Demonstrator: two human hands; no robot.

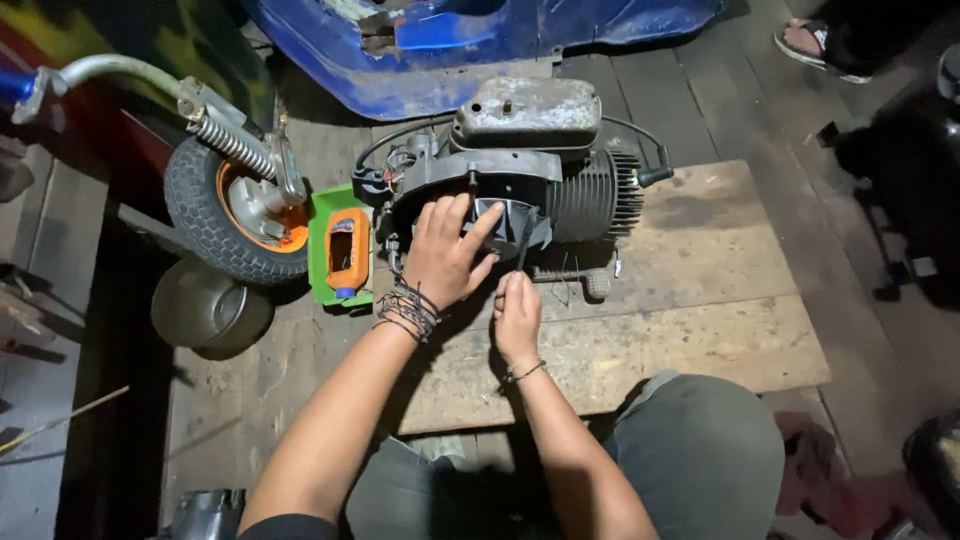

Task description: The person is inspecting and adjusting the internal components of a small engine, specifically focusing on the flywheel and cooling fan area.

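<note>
Dark wooden floor planks fill the frame, and a pale, worn plywood board (pixel 700 330) lies on them in the centre. On the upper part of this board stands a grey, greasy small engine with a finned metal cylinder (pixel 560 190) and a rusty flat cover on top. At the upper edge of the frame a blue scooter body panel (pixel 470 50) is visible, and at the upper left a small black tyre on an orange rim (pixel 225 215) with a spring shock absorber. Between the wheel and the engine sits a green tray with an orange plastic container (pixel 345 255).

The left hand (pixel 445 255) lies spread, fingers open, on the black fan-shaped part at the front of the engine and seems to steady it. The right hand (pixel 517 315), just below the engine, is closed around a thin tool whose tip points toward the same part; what kind of tool it is I cannot tell. By my judgement the work is on a fastener at the fan side. A next move would need the tip seated squarely while the left hand blocks the fan from turning
</note>
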